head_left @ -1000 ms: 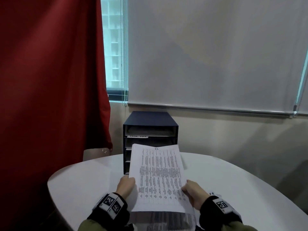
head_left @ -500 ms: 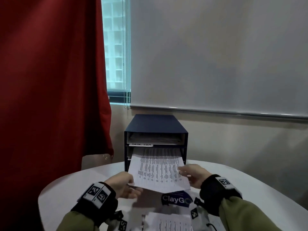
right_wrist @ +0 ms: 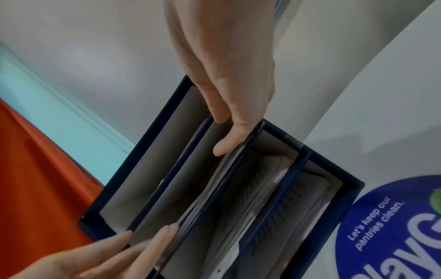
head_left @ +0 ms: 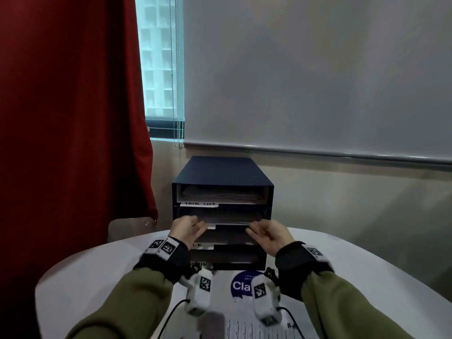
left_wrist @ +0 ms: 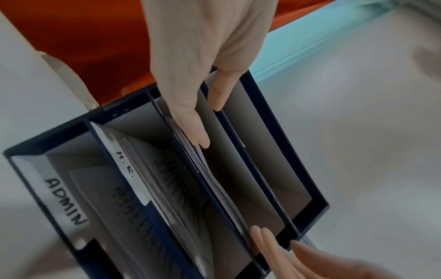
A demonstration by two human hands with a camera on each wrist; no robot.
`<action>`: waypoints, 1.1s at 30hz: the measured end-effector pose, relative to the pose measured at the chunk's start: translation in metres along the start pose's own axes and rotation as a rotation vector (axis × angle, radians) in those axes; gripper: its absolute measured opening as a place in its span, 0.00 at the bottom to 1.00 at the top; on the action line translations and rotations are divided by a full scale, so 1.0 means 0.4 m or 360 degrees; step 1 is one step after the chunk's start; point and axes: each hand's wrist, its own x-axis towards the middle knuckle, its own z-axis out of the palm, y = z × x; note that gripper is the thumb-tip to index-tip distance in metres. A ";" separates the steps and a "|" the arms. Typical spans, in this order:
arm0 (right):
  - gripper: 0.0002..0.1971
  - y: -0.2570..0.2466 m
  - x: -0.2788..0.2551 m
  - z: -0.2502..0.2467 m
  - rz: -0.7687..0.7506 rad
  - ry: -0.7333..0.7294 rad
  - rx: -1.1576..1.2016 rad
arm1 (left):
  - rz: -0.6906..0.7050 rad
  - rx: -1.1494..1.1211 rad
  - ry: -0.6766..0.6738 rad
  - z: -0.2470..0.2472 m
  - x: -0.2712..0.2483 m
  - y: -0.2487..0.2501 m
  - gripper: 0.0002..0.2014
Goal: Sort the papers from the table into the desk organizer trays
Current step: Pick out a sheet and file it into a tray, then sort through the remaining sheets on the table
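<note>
A dark blue desk organizer (head_left: 221, 171) stands at the back of the white table (head_left: 97, 277). Its top tray is labelled TASK LIST; the lower ones read H.R. (left_wrist: 124, 164) and ADMIN (left_wrist: 64, 202). The printed sheet (head_left: 230, 217) lies inside the second tray on a stack of papers. My left hand (head_left: 193, 227) touches the stack's front left edge with straight fingers (left_wrist: 199, 136). At the front right edge, my right hand (head_left: 256, 230) does the same with straight fingers (right_wrist: 226, 145). Neither hand holds anything. More papers lie near me: a blue ClayGo flyer (head_left: 241, 285) and a printed page (head_left: 247, 329).
A red curtain (head_left: 73, 118) hangs close on the left, beside the organizer. The wall and a lowered window blind (head_left: 318, 69) stand right behind it. Wrist cameras (head_left: 198, 292) with cables hang under my forearms, over the papers on the table.
The printed sheet, held in both hands over the table a second ago, has slid into the second tray. Both hands have let go and moved forward to its front edge.
</note>
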 end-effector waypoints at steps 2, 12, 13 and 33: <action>0.07 0.012 -0.023 -0.017 0.0018 -0.0016 -0.0110 | 0.0000 0.0117 0.0011 -0.005 -0.015 -0.011 0.11; 0.07 0.043 -0.236 -0.299 0.0296 0.0061 -0.1374 | -0.0432 0.1915 -0.0404 -0.133 -0.180 -0.220 0.11; 0.05 0.036 -0.264 -0.330 0.0360 0.0122 -0.1494 | -0.0484 0.1918 -0.0376 -0.147 -0.188 -0.239 0.12; 0.12 0.092 -0.422 -0.441 0.0361 0.0260 -0.2005 | -0.0502 0.1707 -0.0405 -0.138 -0.332 -0.264 0.19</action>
